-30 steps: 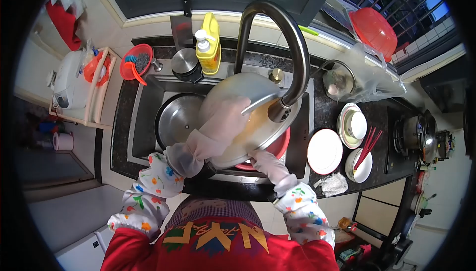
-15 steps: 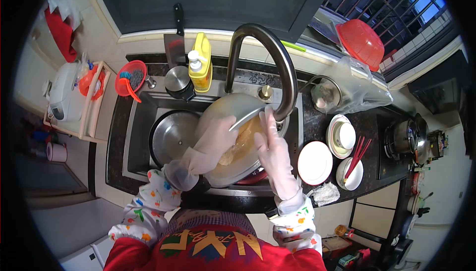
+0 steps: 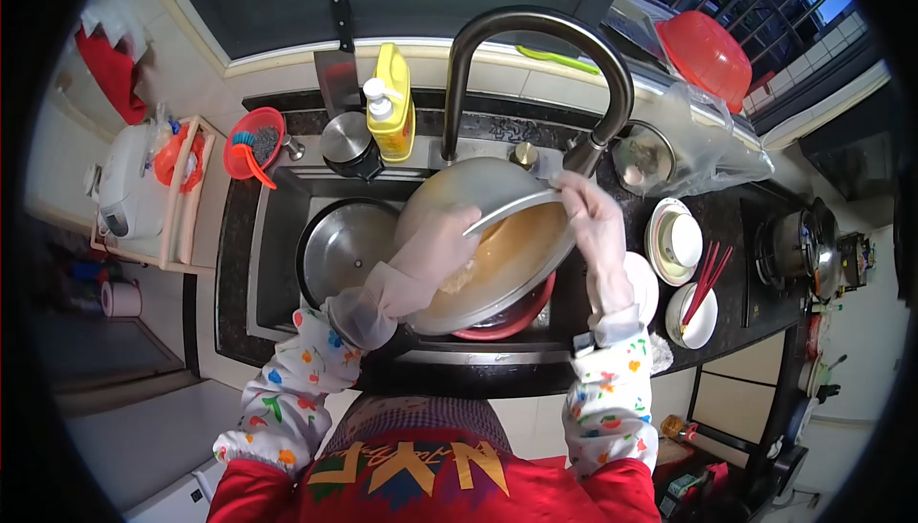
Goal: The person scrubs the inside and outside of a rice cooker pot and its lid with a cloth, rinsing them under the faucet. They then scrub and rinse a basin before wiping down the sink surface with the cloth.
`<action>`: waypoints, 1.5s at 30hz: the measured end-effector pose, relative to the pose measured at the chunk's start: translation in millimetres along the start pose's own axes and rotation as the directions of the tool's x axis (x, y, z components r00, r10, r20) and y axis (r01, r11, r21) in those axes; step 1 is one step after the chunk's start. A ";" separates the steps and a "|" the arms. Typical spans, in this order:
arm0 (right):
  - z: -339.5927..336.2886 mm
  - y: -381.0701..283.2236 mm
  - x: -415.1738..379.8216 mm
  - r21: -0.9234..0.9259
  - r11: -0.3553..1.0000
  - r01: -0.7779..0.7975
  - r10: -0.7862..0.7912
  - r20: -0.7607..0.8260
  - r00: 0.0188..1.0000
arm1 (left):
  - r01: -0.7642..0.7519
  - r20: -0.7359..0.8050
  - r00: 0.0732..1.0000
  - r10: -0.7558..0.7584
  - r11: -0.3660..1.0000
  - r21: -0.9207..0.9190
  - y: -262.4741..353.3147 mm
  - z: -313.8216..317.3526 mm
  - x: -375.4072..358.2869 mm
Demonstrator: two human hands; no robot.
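A large metal basin (image 3: 521, 260), tilted over the sink, has brownish water or residue and pale bits inside. My gloved left hand (image 3: 435, 265) is closed on its rim at the left. On the upper right of that rim, my gloved right hand (image 3: 593, 222) is closed too, just below the spout of the dark faucet (image 3: 543, 21). Beneath the basin shows part of a red bowl (image 3: 519, 319). To the left, a round metal pan (image 3: 346, 260) rests in the sink (image 3: 273, 265).
Behind the sink stand a yellow soap bottle (image 3: 390, 107), a lidded jar (image 3: 349, 143) and a cleaver (image 3: 338, 78). A red bowl with a brush and scourer (image 3: 256, 143) sits at left. At right are a white plate (image 3: 643, 286), stacked dishes (image 3: 677, 241) and red chopsticks (image 3: 709, 284) in a bowl.
My right hand, earlier with fingers stretched out over the basin's inside, has moved right and now grips the rim. The basin has shifted and tipped; my left hand stays on its rim.
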State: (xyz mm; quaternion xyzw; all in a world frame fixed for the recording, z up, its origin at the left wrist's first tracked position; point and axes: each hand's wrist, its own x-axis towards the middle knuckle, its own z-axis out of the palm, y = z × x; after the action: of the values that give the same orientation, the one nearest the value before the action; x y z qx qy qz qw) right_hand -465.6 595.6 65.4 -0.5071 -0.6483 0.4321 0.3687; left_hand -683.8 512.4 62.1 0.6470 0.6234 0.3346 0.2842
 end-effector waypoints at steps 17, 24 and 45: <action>38.1 98.9 -94.6 -0.465 0.867 0.180 -0.066 0.249 0.966 | 0.018 0.112 0.993 -0.023 0.999 0.044 -24.3 0.0 5.6; 155.7 230.8 -66.1 -0.540 0.827 0.154 -0.166 0.026 0.986 | 0.091 -0.041 0.995 -0.093 0.995 -0.035 -51.1 1.4 -5.7; 156.6 278.5 -85.5 -0.873 0.388 0.295 -0.068 0.292 0.954 | 0.327 -0.097 0.939 -0.331 0.943 -0.062 -67.9 1.1 -20.2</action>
State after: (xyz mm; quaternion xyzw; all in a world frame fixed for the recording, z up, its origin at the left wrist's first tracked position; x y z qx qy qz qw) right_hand -496.5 514.3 -253.7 -0.5025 -0.8643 0.0183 0.0095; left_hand -724.7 496.4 6.6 0.5085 0.7294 0.3302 0.3169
